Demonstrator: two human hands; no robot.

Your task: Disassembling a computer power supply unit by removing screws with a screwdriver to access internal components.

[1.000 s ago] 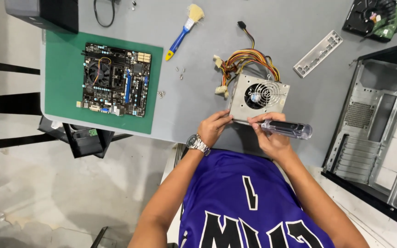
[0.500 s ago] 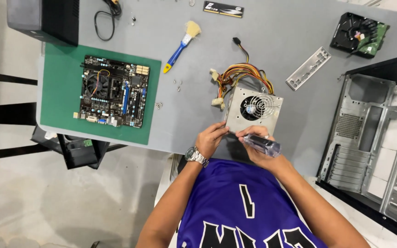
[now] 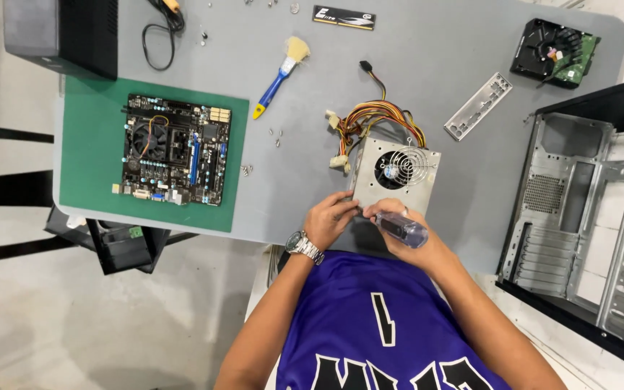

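Hands (right hand (image 3: 406, 235) gripping screwdriver (image 3: 402, 230)) meet at power supply (image 3: 395, 173).

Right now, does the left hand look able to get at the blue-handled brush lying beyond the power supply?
Probably yes: the left hand rests at the power supply, and bare grey table lies between it and the brush.

The hands (image 3: 366, 220) hide the screwdriver (image 3: 402, 230) tip.

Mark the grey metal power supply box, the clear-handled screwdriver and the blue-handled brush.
grey metal power supply box (image 3: 370, 189): head view, bare top panel left of the fan grille.
clear-handled screwdriver (image 3: 404, 230): head view, translucent handle in the right hand.
blue-handled brush (image 3: 271, 92): head view, blue handle.
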